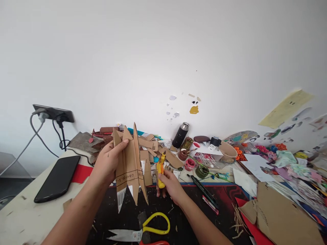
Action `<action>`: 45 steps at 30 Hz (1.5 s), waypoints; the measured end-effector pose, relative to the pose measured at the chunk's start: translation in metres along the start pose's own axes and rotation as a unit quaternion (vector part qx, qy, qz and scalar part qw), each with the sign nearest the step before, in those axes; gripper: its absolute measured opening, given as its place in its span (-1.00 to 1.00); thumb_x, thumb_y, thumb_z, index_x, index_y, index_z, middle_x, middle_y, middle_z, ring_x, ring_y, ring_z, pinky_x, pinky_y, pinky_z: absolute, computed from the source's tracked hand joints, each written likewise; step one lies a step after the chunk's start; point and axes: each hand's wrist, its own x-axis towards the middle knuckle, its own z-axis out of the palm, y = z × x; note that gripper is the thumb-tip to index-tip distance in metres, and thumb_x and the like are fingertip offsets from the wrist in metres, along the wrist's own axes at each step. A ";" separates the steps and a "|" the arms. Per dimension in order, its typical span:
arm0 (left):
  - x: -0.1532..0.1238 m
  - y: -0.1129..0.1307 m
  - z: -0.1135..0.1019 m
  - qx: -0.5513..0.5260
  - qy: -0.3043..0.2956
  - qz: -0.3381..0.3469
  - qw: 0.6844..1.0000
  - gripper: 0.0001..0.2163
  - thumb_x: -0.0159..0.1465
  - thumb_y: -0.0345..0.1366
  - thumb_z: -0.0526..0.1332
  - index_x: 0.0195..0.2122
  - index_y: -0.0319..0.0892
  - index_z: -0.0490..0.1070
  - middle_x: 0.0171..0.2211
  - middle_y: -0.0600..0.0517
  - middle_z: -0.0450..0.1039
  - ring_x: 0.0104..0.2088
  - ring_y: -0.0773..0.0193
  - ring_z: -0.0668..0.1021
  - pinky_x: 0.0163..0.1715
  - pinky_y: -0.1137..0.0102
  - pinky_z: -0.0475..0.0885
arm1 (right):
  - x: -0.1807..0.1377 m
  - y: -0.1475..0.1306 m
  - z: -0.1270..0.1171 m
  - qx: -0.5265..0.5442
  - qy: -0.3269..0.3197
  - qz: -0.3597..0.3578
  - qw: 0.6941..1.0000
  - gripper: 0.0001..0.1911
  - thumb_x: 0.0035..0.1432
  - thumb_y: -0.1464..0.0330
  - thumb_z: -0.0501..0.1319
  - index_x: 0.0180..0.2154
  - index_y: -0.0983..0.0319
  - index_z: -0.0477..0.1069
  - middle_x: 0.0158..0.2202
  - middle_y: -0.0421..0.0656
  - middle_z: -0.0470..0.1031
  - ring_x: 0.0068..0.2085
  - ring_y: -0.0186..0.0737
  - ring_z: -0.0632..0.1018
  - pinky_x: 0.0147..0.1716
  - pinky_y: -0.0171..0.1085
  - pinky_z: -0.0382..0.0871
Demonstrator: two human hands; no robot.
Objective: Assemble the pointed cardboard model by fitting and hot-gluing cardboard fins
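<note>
Folded cardboard upright above dark mat, gripped in left hand, thumb on near face, seemingly steadying pleats; right hand wrapped round yellow glue gun, nozzle up, likely sparing fingers; scissors resting nearer, blades leftward.

Pretty bright in here, soft light, faint shadows, can't tell where it's coming from. Wall glows palest above the black thermos, greyer way left of it. Tiny glint on its metal cap. Clutter far right of it looks stretched wide-angle style, kinda smeary.
</note>
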 end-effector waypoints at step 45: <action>0.009 -0.051 0.017 0.519 -0.217 0.153 0.813 -0.58 0.23 0.03 0.13 -0.06 -0.13 0.54 0.01 -0.10 0.68 -0.01 -0.18 0.64 0.12 0.10 0.47 | -0.020 -0.021 -0.009 0.238 -0.017 -0.124 0.963 -0.46 0.12 -0.10 0.45 -0.34 0.26 0.45 -0.56 -0.24 0.52 -0.66 -0.31 0.51 -0.74 -0.40 0.31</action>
